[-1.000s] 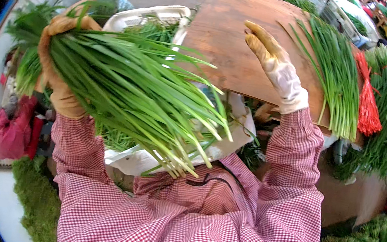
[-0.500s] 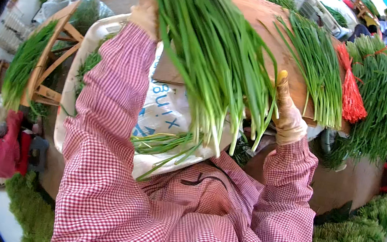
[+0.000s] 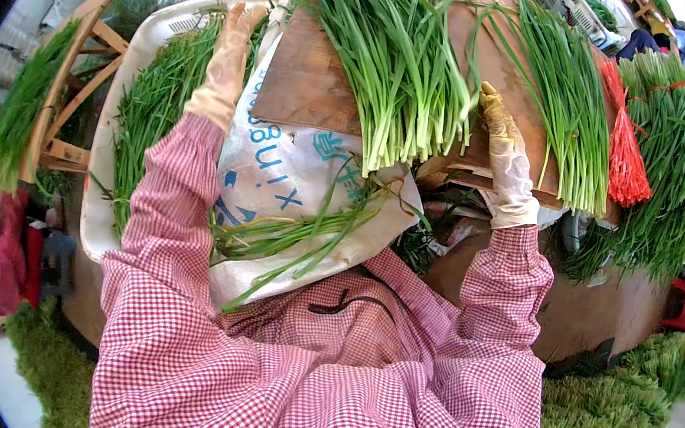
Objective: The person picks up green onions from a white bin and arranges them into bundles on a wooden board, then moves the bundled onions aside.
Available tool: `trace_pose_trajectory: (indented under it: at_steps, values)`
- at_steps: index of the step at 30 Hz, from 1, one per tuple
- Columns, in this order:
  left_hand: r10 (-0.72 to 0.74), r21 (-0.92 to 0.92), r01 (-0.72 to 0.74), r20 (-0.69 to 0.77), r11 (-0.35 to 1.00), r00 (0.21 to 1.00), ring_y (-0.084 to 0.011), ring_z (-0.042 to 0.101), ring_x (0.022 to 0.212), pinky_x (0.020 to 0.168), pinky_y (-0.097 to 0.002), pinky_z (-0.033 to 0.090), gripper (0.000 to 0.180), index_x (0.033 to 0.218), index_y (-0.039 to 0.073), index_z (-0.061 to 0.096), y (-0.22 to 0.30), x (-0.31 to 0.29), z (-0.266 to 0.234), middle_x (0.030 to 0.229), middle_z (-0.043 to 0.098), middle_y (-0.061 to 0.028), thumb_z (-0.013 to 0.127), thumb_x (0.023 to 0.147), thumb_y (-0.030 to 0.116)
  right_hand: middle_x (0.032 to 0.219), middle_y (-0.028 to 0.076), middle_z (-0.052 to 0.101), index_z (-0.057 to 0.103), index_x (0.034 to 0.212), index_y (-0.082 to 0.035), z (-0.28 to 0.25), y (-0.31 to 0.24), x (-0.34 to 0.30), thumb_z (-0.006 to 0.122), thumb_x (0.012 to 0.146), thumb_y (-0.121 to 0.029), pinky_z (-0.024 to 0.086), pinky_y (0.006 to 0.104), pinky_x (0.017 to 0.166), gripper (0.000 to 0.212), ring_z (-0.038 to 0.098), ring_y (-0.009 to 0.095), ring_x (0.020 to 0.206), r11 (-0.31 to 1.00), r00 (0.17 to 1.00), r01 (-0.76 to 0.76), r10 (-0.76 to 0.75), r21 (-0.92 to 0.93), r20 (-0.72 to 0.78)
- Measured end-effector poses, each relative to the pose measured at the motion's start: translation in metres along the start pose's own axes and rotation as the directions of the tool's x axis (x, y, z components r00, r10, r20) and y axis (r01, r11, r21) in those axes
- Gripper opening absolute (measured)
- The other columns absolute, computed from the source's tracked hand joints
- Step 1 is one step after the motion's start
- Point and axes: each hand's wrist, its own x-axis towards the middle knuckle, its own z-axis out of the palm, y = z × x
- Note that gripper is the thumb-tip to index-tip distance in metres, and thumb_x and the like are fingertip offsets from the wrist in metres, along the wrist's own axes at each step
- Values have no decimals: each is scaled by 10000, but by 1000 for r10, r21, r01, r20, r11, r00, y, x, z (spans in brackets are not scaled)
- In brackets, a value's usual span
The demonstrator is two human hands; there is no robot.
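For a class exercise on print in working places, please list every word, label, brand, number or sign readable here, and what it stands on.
White sheet: large, slanting blue print, letters and characters, partly covered; I won't copy its wording.
White crate: no lettering that I can make out.
Background at right: too small and blurred to tell whether anything carries print.

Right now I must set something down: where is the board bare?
Bare wood shows on the board between the white crate and the left bunch. A narrower gap lies between that and the right bunch, partly covered by the right hand. Crowded: the right end, with red ties and tied greens.
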Motion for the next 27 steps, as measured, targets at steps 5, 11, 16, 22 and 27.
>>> trace_pose_trajectory:
  at_steps: [5,11,16,22,27]
  values:
    - [119,-27,-117,113,993,986,-212,238,1272,1043,-328,179,680,1322,94,311,17,-47,58,1355,301,-111,625,770,335,1175,79,508,461,1215,-14,-12,0,-2,474,895,-285,348,267,941,420,467,141,1087,998,998,53,-52,-46,27]
    - [253,205,-294,205,934,946,-244,245,1270,1035,-338,212,689,1289,118,372,-3,-55,93,1347,298,-138,700,707,287,1110,129,524,480,1185,-11,5,-38,-25,545,856,-297,381,264,882,441,509,177,1005,978,987,45,-75,-203,-142]
    - [331,359,-418,281,834,901,-261,223,1283,1034,-351,218,734,1308,192,345,-1,-63,112,1381,228,-136,711,681,303,1184,190,477,409,1240,-12,-2,-43,-20,600,788,-395,359,307,915,622,464,248,1091,946,995,-20,-15,-325,-102]
    - [279,553,-384,267,739,922,-316,201,1280,1031,-380,221,800,1322,241,310,-10,-55,129,1397,189,-142,725,638,240,1282,239,370,338,1279,-16,41,-60,3,701,600,-511,311,374,983,915,345,336,1213,718,990,144,-95,-681,108]
    - [310,507,-385,229,772,923,-245,175,1305,1049,-321,186,711,1322,172,328,-23,-48,126,1391,206,-120,633,686,84,1331,230,298,275,1310,-82,64,-45,23,652,637,-311,312,386,991,805,297,355,1237,492,986,142,3,-859,165]
